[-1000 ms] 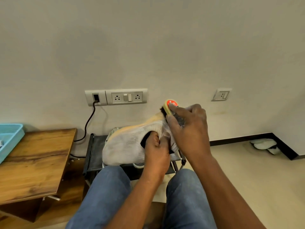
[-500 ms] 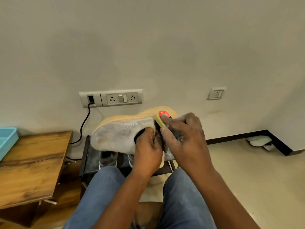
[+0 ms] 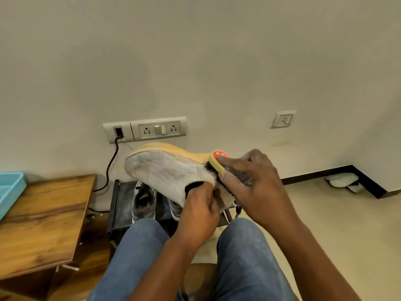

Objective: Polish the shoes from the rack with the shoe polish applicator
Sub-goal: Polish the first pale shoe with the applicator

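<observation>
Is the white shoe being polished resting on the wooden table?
No, the left hand holds the white shoe in the air above the rack, beside the wooden table.

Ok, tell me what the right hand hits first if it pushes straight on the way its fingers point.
Likely the white shoe: the right hand points left, and its brush already lies against the upper.

A low black shoe rack point(image 3: 118, 205) is set on the floor point(image 3: 338, 224) against the wall, and a pair of grey lace-up shoes point(image 3: 144, 200) is seen on its top shelf, partly hidden. To its left a wooden table point(image 3: 41, 222) is placed, with a light blue tray point(image 3: 9, 192) resting at its far edge. A pair of white slippers point(image 3: 342, 181) is left on the floor in the right corner.
</observation>
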